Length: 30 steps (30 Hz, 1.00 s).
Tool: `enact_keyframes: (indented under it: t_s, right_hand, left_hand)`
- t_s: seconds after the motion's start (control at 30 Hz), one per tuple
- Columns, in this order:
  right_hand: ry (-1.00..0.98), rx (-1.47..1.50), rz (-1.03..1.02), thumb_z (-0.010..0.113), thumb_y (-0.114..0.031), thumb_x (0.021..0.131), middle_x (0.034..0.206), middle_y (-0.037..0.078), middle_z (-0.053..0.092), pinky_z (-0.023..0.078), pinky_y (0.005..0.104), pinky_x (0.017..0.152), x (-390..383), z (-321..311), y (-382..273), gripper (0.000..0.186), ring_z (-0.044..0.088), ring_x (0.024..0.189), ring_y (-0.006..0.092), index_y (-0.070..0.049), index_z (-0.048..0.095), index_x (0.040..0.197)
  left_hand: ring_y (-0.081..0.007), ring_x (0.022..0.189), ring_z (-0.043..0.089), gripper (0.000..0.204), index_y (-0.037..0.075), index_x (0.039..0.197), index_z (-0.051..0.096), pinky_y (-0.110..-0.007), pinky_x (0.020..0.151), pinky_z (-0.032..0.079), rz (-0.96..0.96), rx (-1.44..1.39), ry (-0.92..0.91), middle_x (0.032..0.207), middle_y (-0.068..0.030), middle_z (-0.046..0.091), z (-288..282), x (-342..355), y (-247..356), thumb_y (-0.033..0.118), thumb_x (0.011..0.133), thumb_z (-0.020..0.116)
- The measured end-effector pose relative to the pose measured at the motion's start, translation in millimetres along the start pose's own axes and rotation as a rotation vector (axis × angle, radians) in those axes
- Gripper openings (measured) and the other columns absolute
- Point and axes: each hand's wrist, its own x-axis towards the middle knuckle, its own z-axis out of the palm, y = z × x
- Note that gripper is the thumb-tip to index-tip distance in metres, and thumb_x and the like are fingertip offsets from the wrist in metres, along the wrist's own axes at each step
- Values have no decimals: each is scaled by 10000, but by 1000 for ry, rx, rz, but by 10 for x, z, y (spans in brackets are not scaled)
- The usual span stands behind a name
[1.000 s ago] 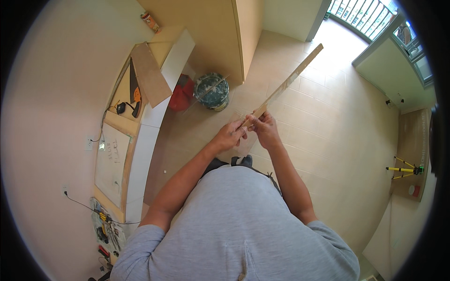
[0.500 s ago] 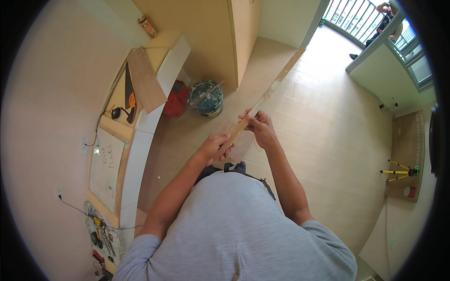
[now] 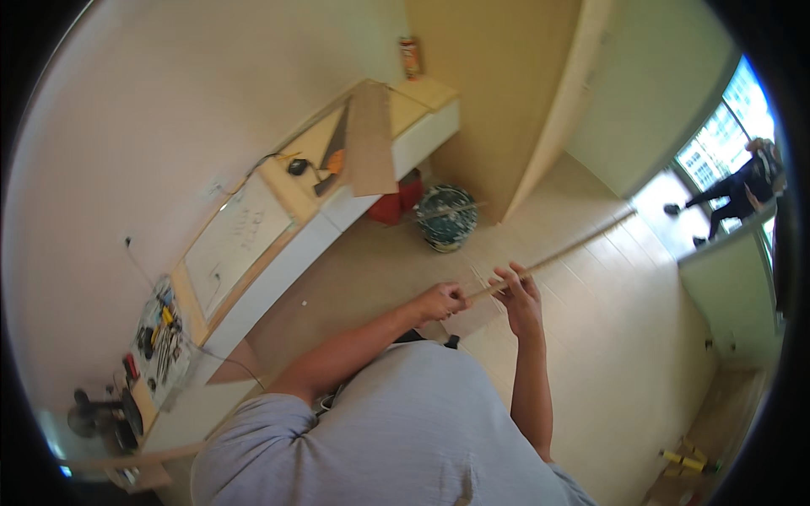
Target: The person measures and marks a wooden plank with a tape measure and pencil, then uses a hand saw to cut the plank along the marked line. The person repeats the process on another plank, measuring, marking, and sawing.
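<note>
A long, thin wooden strip (image 3: 580, 243) runs from my hands toward the doorway at the upper right. My left hand (image 3: 440, 302) grips its near end with curled fingers. Farther along, my right hand (image 3: 521, 300) holds the strip loosely, its fingers raised and somewhat spread around it. Below the strip, a pale board (image 3: 467, 323) lies on the floor, partly hidden by my hands. A green, paint-spattered bucket (image 3: 445, 215) stands beyond my hands with a thin stick across its top.
A long counter (image 3: 275, 271) along the left wall carries a loose board (image 3: 371, 143), a saw (image 3: 336, 158) and scattered tools (image 3: 159, 337). A tall cabinet (image 3: 498, 101) stands beyond. A person (image 3: 742, 181) in dark clothes is at the doorway. A yellow tripod (image 3: 688, 460) sits lower right.
My view has swung right, toward the doorway, where more of the person shows. The strip now lies at a flatter angle in the picture, and my right hand's fingers have loosened around it.
</note>
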Motion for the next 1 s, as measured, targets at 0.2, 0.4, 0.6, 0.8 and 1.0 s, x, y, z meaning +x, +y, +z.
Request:
enact_keyframes:
  t_s: [0.2,0.4,0.6,0.8,1.0]
  right_hand:
    - [-73,81,63,577,-152,1076,1273,144,688,603,418,925,194,111,262,273,697,1148,281,-85,511,1332]
    - [-210,-133,114,676,-267,1029,1322,135,664,580,403,930,512,557,293,420,683,1158,254,-84,513,1370]
    - [-278,-369,285,706,-317,1003,1289,101,667,552,357,886,989,918,358,511,678,1093,213,-64,510,1402]
    - [-218,-499,374,697,-279,988,1270,78,667,540,347,844,1795,1392,717,493,666,1034,178,-55,520,1390]
    - [-73,-587,364,708,-341,982,1354,61,569,522,401,892,2661,1891,1149,569,592,1183,203,-84,497,1444]
  left_hand:
    - [-140,709,586,237,59,934,638,-331,647,481,331,442,303,807,-19,631,-204,-148,-108,217,897,809]
    - [-128,745,585,207,60,923,639,-331,681,489,364,398,540,820,-22,646,-592,-317,-323,220,933,769]
    - [-159,709,586,223,35,996,625,-343,685,501,361,102,996,796,-53,635,-1577,-449,-572,200,929,759]
    - [-207,793,622,209,6,1060,588,-369,745,505,283,50,1235,885,-100,634,-2573,-179,-370,111,934,717]
    - [-337,920,667,270,-10,1118,592,-429,845,517,306,210,1295,1005,-192,655,-3423,185,-83,41,884,717]
